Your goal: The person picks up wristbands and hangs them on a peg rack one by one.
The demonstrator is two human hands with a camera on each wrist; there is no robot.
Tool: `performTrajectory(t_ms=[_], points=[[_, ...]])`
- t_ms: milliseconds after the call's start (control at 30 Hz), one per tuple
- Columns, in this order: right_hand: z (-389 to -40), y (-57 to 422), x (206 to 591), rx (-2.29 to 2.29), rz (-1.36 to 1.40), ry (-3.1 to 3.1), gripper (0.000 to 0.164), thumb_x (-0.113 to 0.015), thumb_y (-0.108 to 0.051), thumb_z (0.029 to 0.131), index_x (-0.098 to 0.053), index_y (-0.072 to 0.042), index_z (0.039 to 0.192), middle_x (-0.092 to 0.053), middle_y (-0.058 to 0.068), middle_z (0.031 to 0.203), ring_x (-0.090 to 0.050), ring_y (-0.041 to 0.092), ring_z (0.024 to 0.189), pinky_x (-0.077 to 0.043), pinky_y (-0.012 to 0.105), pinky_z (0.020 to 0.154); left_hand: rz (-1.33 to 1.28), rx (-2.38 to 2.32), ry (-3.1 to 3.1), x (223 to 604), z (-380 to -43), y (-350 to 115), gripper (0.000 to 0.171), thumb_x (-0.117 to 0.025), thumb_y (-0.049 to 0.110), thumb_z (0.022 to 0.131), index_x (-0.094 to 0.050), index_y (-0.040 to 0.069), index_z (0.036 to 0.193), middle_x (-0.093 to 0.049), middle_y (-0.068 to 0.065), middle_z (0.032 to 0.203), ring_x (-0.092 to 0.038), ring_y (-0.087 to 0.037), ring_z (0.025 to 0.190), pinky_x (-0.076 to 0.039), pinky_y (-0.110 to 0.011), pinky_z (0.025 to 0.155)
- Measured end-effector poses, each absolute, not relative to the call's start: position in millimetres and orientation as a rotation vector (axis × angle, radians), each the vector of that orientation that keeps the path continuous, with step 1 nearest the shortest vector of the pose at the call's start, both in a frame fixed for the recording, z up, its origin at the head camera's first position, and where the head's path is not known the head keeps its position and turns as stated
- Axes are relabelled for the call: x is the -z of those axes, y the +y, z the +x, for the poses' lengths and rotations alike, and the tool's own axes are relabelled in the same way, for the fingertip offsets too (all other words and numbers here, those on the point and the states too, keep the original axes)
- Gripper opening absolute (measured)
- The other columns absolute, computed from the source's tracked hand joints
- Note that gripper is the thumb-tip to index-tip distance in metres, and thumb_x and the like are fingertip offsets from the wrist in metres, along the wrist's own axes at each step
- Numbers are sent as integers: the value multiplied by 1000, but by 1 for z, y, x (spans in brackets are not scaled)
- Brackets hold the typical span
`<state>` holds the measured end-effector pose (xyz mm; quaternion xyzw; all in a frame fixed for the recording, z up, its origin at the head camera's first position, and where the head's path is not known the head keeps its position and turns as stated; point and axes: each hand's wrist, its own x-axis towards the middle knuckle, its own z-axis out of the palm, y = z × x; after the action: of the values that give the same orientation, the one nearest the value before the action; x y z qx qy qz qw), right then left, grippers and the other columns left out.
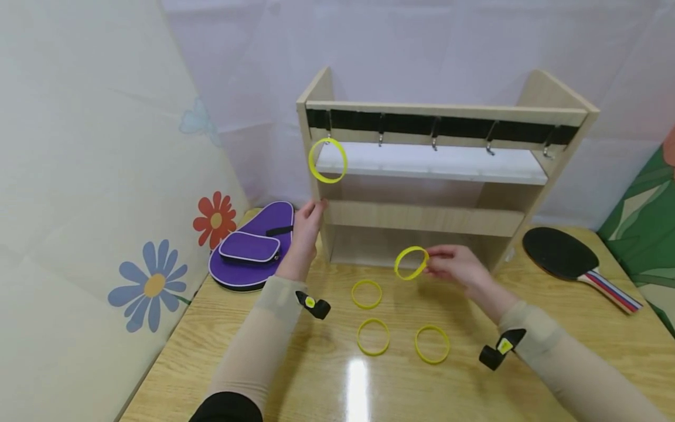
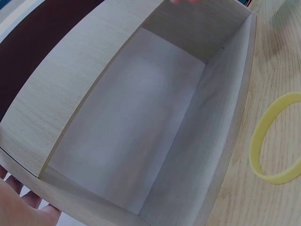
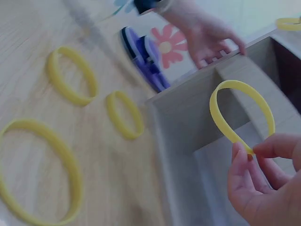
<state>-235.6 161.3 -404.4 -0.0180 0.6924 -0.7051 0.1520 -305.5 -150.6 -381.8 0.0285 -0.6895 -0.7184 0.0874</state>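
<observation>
My right hand (image 1: 456, 266) pinches a yellow wristband (image 1: 411, 262) between thumb and fingers, in front of the lowest compartment of a wooden shelf (image 1: 422, 218). The right wrist view shows this wristband (image 3: 242, 113) raised, its lower end between the fingertips. My left hand (image 1: 307, 234) grips the front edge of the shelf's left side panel; its fingers (image 2: 14, 183) lie along the outside of that panel. Another yellow wristband (image 1: 328, 161) hangs from the leftmost metal hook. Three more wristbands lie flat on the table (image 1: 401, 387), including one wristband (image 1: 432, 344) nearest the right forearm.
Several metal hooks, such as the middle hook (image 1: 435, 140), line a black strip (image 1: 408, 123) along the shelf's top. A purple paddle case (image 1: 250, 258) lies at the left by the wall. On the right lies a black table tennis paddle (image 1: 560, 253).
</observation>
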Motion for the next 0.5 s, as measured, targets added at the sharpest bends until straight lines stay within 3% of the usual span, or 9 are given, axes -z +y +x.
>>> performTrajectory(t_ms=[200, 300, 367, 433, 500], points=[[-234, 160, 383, 2147, -68, 1853, 27, -53, 8, 94, -51, 11, 121, -70, -1, 81, -69, 8, 74, -56, 19, 69, 92, 2131, -2043, 383, -306, -150, 28, -55, 25, 97, -63, 6, 115, -53, -3, 124, -42, -15, 115, -35, -34, 105], [-234, 157, 373, 2187, -68, 1814, 35, -52, 8, 95, -46, 15, 128, -70, -1, 83, -69, 9, 76, -56, 19, 73, 79, 2117, -2025, 383, -305, -150, 15, -56, 25, 96, -64, 13, 97, -51, 3, 95, -43, -11, 95, -37, -27, 86], [-234, 155, 366, 2190, -59, 1823, 44, -52, 7, 95, -38, 18, 136, -69, -1, 86, -69, 9, 79, -56, 18, 75, 68, 2105, -2016, 383, -305, -150, 17, -56, 25, 96, -58, 16, 82, -40, 7, 76, -40, -10, 80, -33, -25, 74], [-234, 153, 360, 2190, -60, 1836, 51, -52, 7, 96, -32, 19, 141, -69, -2, 89, -68, 9, 80, -55, 18, 76, 58, 2098, -2014, 383, -305, -149, 25, -56, 25, 96, -49, 19, 73, -28, 8, 66, -33, -10, 70, -29, -25, 66], [-234, 150, 355, 2197, -68, 1841, 52, -53, 6, 96, -31, 19, 142, -68, -2, 90, -68, 9, 81, -55, 18, 77, 68, 2101, -2009, 383, -305, -149, 26, -57, 25, 96, -50, 20, 72, -29, 10, 63, -33, -9, 68, -29, -24, 65]])
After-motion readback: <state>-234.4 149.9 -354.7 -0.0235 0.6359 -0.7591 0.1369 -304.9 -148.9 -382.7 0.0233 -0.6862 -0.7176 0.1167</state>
